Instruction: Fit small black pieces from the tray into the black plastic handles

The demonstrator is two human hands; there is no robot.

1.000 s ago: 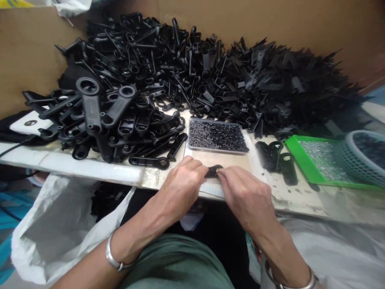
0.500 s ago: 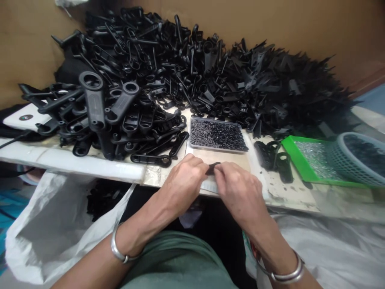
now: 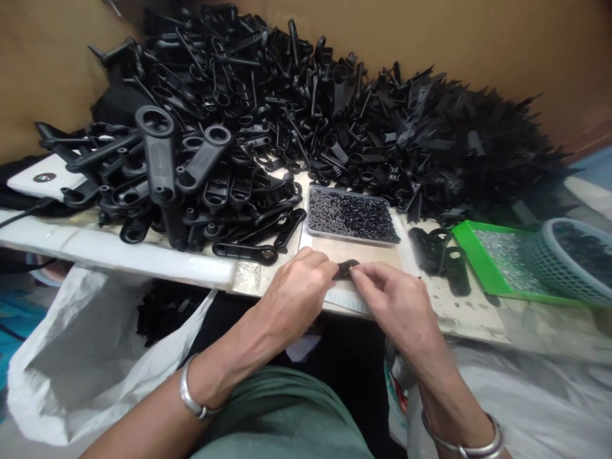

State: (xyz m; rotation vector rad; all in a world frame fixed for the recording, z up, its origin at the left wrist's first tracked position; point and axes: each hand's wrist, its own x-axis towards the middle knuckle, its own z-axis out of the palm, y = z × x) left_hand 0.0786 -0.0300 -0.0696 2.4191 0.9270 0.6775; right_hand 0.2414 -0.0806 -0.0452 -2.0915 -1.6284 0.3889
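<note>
the black part lies between the hands at the table's front, its long axis running roughly left to right, both hands right at it. the left hand pinches its left end, hidden by the fingers; the right hand has its grip pressed together at the other end, though i cannot tell whether a tiny piece sits there. the part looks smooth, hard, round-ended; just beyond, a clear shallow tray holds grainy, dark, glinting bits.

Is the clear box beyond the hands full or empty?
Not empty: small dark pieces spread across the box, wall to wall; depth, cannot tell.
</note>
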